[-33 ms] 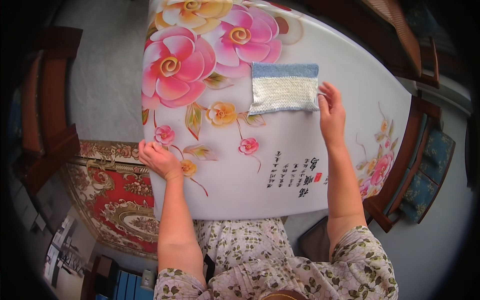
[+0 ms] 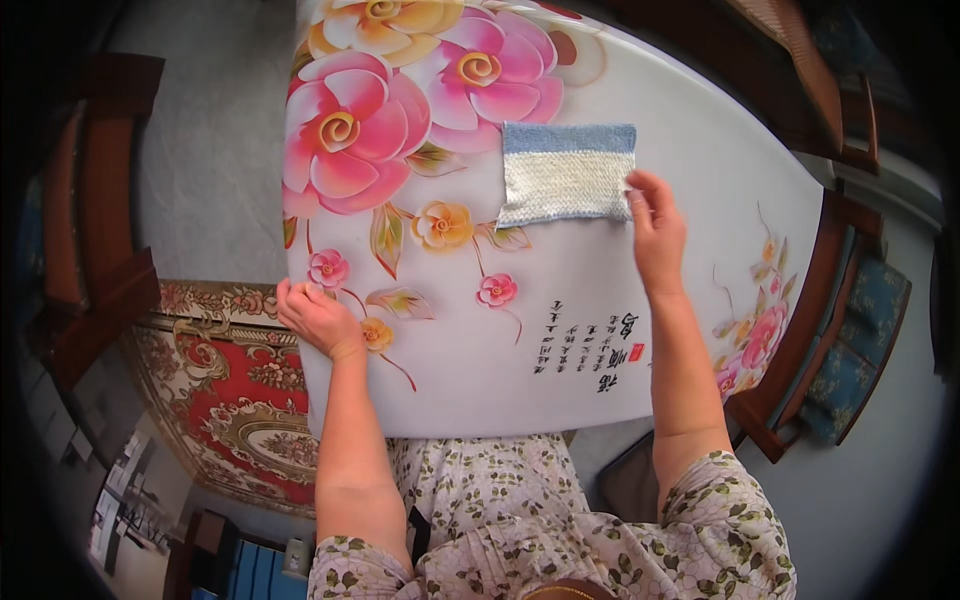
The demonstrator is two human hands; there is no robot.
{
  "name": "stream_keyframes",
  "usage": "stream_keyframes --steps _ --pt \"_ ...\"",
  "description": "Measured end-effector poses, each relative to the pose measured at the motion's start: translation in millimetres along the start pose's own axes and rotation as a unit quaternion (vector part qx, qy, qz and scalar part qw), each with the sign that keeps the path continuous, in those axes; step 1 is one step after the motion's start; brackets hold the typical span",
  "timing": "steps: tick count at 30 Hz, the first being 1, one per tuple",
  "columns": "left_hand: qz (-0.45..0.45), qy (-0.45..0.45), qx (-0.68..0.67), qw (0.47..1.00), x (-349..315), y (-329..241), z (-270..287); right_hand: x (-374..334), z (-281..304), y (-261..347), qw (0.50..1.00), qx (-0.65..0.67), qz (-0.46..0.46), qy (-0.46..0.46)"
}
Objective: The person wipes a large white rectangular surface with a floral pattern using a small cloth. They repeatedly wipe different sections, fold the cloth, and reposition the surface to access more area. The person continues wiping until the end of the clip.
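A knitted cloth (image 2: pixel 568 180), cream with a blue band along its far side and a thin blue near edge, lies flat on the flower-printed tablecloth (image 2: pixel 470 365). My right hand (image 2: pixel 657 225) is at the cloth's right edge, index finger and thumb slightly apart and their tips touching or just over that edge. At the table's left edge rests my left hand (image 2: pixel 318 318), its fingers curled in. Whatever those fingers hold, if anything, is hidden.
A red patterned rug or cover (image 2: pixel 240 400) is at the lower left, beside the table. Dark wooden chairs stand left (image 2: pixel 100 220) and right, the right one with a blue patterned cushion (image 2: pixel 855 340). More wooden furniture (image 2: pixel 800 60) borders the table's far right.
My right hand has shifted slightly left, bringing its fingertips from beside the knitted cloth to its right edge. My left hand has stayed in place.
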State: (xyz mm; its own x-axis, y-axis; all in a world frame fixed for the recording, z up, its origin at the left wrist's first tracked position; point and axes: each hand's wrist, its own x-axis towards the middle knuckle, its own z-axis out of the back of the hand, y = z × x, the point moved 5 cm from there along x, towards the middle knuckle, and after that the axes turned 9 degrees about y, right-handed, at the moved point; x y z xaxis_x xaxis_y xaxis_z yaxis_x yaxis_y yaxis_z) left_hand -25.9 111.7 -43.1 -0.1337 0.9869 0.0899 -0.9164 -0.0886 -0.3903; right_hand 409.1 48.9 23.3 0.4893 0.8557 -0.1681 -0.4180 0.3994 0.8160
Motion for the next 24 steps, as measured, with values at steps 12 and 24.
stream_keyframes --steps 12,24 --pt "0.003 0.003 0.002 1.000 1 -3 1 -11 -111 48 0.944 -0.295 0.111 0.097" --pt "-0.006 -0.001 0.002 1.000 1 -3 1 -17 -16 -16 0.977 0.065 -0.201 -0.026"
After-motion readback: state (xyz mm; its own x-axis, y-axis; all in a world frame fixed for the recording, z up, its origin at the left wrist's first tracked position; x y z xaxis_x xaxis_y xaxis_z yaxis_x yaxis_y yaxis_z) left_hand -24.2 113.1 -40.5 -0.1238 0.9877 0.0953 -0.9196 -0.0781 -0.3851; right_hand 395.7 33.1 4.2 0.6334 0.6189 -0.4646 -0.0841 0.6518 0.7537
